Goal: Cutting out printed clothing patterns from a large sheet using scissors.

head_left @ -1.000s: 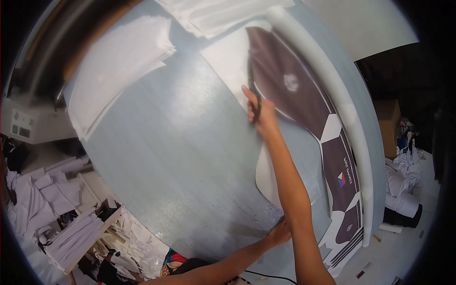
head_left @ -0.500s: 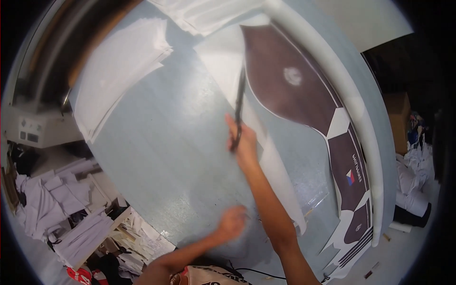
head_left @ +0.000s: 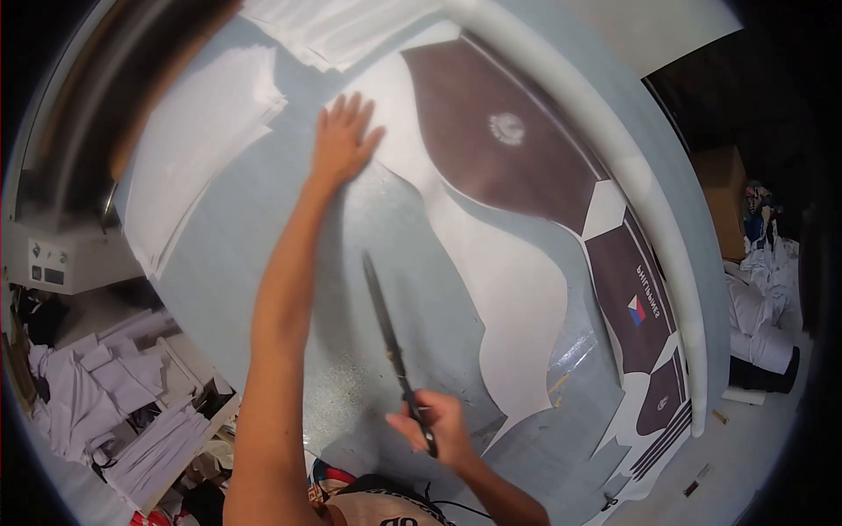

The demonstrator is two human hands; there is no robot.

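My left hand (head_left: 344, 145) lies flat with fingers spread on the far end of a long white curved piece (head_left: 517, 289) of paper or cloth. Near the front edge of the table, my right hand (head_left: 445, 425) grips the dark handles of long scissors (head_left: 392, 342). Their blades look closed and point away from me, to the left of the white piece and apart from it. Beyond that piece lies a dark maroon printed panel (head_left: 491, 131) with a pale round emblem and curved edges, joined to smaller printed panels (head_left: 633, 307).
A long white roll (head_left: 653, 197) borders the table (head_left: 237, 263) on the right. White sheets are stacked at the far left (head_left: 202, 131) and far edge (head_left: 329, 31). Bundles of white scraps (head_left: 96, 377) fill a shelf at lower left. A cardboard box (head_left: 719, 193) stands at right.
My right hand has drawn the scissors back toward me, away from the sheet. My left hand has reached forward onto the white piece, which now lies spread out with its curved outline showing.
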